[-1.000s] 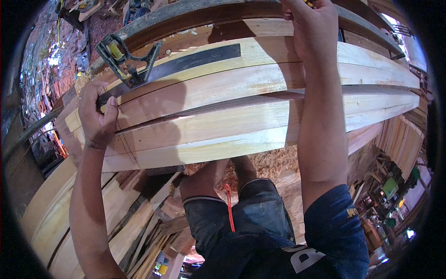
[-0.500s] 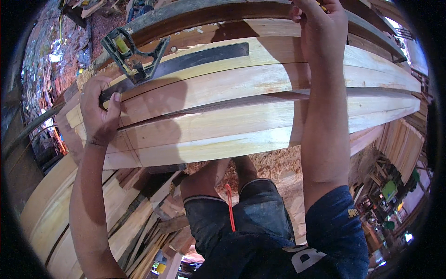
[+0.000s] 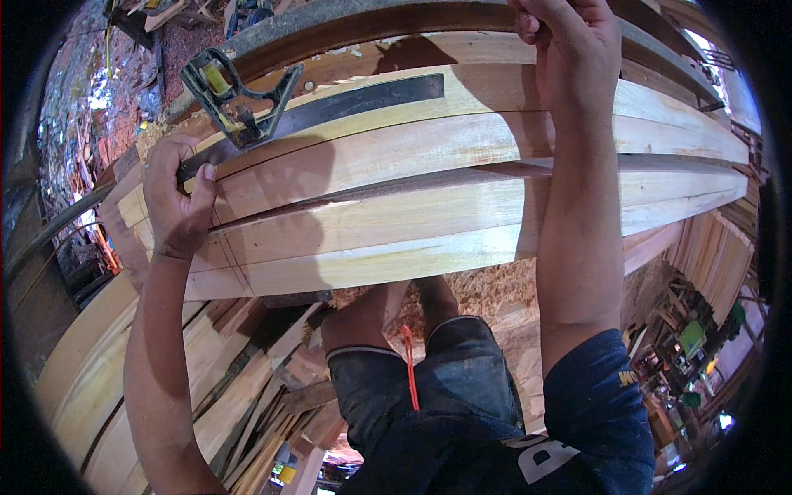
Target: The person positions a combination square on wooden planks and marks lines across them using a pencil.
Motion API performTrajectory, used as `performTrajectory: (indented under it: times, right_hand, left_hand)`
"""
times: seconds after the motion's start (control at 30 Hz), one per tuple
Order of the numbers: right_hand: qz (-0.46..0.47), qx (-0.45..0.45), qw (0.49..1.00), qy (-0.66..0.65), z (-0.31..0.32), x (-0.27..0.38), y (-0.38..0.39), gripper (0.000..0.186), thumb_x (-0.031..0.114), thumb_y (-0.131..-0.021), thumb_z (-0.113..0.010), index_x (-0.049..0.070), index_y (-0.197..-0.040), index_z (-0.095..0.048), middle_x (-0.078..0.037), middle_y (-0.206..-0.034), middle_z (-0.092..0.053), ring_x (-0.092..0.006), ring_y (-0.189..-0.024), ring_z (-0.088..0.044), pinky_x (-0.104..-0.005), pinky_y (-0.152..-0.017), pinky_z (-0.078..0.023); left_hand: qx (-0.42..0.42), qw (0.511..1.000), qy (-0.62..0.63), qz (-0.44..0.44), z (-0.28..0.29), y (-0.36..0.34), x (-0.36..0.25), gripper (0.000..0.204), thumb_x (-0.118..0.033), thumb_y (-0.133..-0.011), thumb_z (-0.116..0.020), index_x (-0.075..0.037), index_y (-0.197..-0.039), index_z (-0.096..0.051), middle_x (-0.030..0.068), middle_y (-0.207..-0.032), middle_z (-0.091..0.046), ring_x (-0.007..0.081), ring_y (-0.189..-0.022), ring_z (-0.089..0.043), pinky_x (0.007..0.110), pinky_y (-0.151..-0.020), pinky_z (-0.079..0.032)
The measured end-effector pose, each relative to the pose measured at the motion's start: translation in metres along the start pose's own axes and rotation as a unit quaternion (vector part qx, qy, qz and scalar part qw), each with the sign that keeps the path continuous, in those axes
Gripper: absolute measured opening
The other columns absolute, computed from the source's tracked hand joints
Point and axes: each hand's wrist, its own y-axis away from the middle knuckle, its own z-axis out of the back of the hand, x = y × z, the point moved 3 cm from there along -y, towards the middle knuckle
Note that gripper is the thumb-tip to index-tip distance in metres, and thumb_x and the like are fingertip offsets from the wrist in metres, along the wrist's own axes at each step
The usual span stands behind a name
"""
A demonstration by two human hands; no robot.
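My left hand [image 3: 175, 198] is closed round the near-left end of a combination square [image 3: 355, 97], its thumb pressed on the dark steel blade. The blade lies along the pale boards [image 3: 396, 136], slanting up to the right. The square's dark head, with a yellow vial in it, stands on the blade's far side. At the top edge, beyond the boards, my right hand [image 3: 577, 58] is raised with its fingers curled together. The frame edge cuts off its fingers, so what they hold is hidden. Thin lines cross the boards near their left end.
A long dark beam [image 3: 363, 29] runs behind the boards. More planks [image 3: 91, 404] and thin offcuts [image 3: 256, 437] lie at the lower left. Wood shavings [image 3: 487, 289] cover the ground below the boards. Stacked slats [image 3: 714, 256] stand at the right.
My right hand has shifted slightly; a small yellow bit at its fingers no longer shows. My left hand and the combination square have stayed in place.
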Motion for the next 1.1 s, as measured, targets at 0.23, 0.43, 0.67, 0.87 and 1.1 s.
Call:
performTrajectory:
  times: [0.23, 0.43, 0.67, 0.87, 1.1]
  right_hand:
    - [-0.008, 0.014, 1.000, 0.007, 0.000, -0.001, 0.001, 0.010, 0.003, -0.087, -0.068, 0.007, -0.089, -0.058, -0.005, -0.076, -0.064, -0.0086, -0.058, -0.053, -0.0233, -0.054, -0.042]
    - [-0.029, 0.001, 0.999, 0.033, -0.003, 0.001, 0.004, 0.009, 0.003, -0.088, -0.066, 0.007, -0.088, -0.058, -0.004, -0.074, -0.064, -0.0069, -0.057, -0.052, -0.0225, -0.053, -0.041]
    - [-0.017, 0.015, 1.000, 0.010, -0.002, 0.003, 0.003, 0.009, 0.003, -0.088, -0.068, 0.007, -0.088, -0.059, -0.003, -0.073, -0.063, -0.0064, -0.058, -0.053, -0.0219, -0.052, -0.041]
    - [-0.035, 0.011, 0.999, 0.005, -0.004, -0.007, 0.004, 0.011, 0.003, -0.089, -0.069, 0.007, -0.089, -0.059, -0.001, -0.073, -0.062, -0.0058, -0.058, -0.052, -0.0215, -0.051, -0.041]
    - [-0.040, 0.022, 0.999, -0.014, -0.004, -0.008, 0.003, 0.011, 0.002, -0.089, -0.068, 0.007, -0.090, -0.059, 0.000, -0.074, -0.061, -0.0052, -0.058, -0.050, -0.0211, -0.052, -0.039]
  left_hand:
    - [0.013, 1.000, 0.013, 0.021, -0.001, 0.001, 0.003, 0.031, -0.021, -0.091, -0.067, 0.002, -0.108, -0.059, 0.0097, -0.099, -0.056, 0.0202, -0.086, -0.052, 0.033, -0.081, -0.044]
    - [0.005, 1.000, -0.011, -0.002, 0.000, 0.000, 0.001, 0.036, -0.029, -0.092, -0.066, 0.002, -0.109, -0.059, 0.0086, -0.094, -0.052, 0.0203, -0.087, -0.049, 0.032, -0.082, -0.042]
    - [-0.003, 1.000, 0.002, 0.001, 0.000, -0.002, -0.001, 0.031, -0.022, -0.089, -0.067, 0.001, -0.108, -0.059, 0.0081, -0.096, -0.052, 0.0197, -0.086, -0.047, 0.033, -0.081, -0.042]
    - [0.022, 0.999, -0.003, 0.048, 0.001, 0.000, -0.005, 0.026, -0.016, -0.085, -0.067, 0.000, -0.101, -0.054, 0.0145, -0.104, -0.059, 0.0269, -0.094, -0.054, 0.036, -0.088, -0.045]
    - [0.007, 0.999, 0.001, 0.043, 0.001, -0.002, -0.007, 0.024, -0.013, -0.081, -0.068, -0.002, -0.096, -0.051, 0.0177, -0.106, -0.060, 0.0324, -0.095, -0.056, 0.040, -0.090, -0.046]
